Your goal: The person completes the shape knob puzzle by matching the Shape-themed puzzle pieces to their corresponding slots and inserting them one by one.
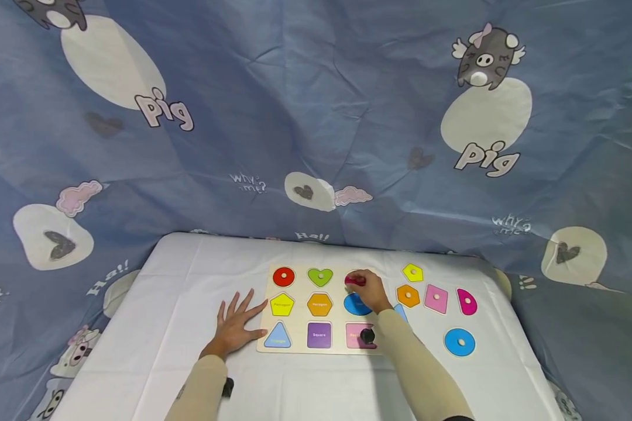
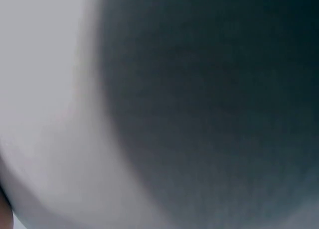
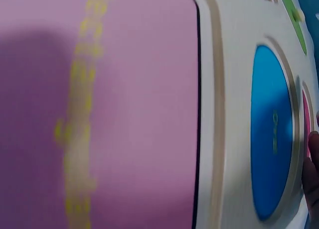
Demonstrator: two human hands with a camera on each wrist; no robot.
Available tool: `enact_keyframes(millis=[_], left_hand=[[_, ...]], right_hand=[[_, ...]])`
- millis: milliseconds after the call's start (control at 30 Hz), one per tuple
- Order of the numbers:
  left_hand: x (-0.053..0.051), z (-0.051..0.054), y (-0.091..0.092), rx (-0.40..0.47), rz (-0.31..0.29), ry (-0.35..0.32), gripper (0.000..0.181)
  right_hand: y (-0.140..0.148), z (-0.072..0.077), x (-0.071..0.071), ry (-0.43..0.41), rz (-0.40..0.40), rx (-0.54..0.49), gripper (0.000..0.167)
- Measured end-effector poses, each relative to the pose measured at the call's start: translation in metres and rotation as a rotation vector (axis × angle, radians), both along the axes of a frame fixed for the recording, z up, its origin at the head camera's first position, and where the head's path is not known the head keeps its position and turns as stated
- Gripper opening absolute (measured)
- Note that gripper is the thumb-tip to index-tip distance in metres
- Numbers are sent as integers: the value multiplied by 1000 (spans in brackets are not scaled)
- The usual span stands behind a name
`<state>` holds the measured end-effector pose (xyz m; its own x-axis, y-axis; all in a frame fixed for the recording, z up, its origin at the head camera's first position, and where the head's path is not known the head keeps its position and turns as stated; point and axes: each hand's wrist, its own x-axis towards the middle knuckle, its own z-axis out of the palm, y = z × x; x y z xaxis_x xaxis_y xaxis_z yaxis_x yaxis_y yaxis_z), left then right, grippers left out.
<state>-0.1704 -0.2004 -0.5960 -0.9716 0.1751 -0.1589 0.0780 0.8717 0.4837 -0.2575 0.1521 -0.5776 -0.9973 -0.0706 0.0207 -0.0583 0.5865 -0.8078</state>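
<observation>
A pale wooden shape board [image 1: 300,345] lies on the table with coloured printed shapes. In it sit a red circle [image 1: 277,276] and a green heart [image 1: 316,281], each with a small knob. My left hand [image 1: 234,330] lies flat with spread fingers, the fingertips at the board's left edge. My right hand [image 1: 373,291] reaches over the top-right corner, its fingertips at a magenta shape [image 1: 352,280]. Whether they pinch a piece there is hidden. In the right wrist view, fingers [image 3: 313,149] touch near this shape, beyond the blue oval [image 3: 271,134]. The left wrist view is dark and blurred.
Loose pieces lie right of the board: yellow pentagon [image 1: 408,269], orange hexagon [image 1: 403,298], pink rectangle [image 1: 436,305], magenta half-circle [image 1: 464,308], blue oval piece [image 1: 453,349]. A light blue triangle [image 1: 401,311] is partly behind the right forearm. A patterned blue curtain [image 1: 316,117] hangs behind.
</observation>
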Motion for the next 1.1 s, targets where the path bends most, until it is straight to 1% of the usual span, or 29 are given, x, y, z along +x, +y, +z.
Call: enact_keyframes(millis=[133,300,400,600,767,1000,1100], left_hand=[[-1,1,0,1,1,-7,75],[1,2,0,9,7,3,74],[1,2,0,13,5,12,74],[-1,0,0,-4,-1,5,75],[-2,1,0,-3,3,11,75],[-2,0,1,-2,5,3,76],[0,0,1,1,7,6,76]], right_hand=[[14,2,2,17,-32,-15,26],[32,10,7,0,-85,-78,25],[46,12,9,-5,-128,-116,26],[74,16,15,-9,-220,-125,31],[96,19,17,11,-292,-126,32],[131,12,27,24,-441,-102,33],[145,8,33,25,-493,-98,32]])
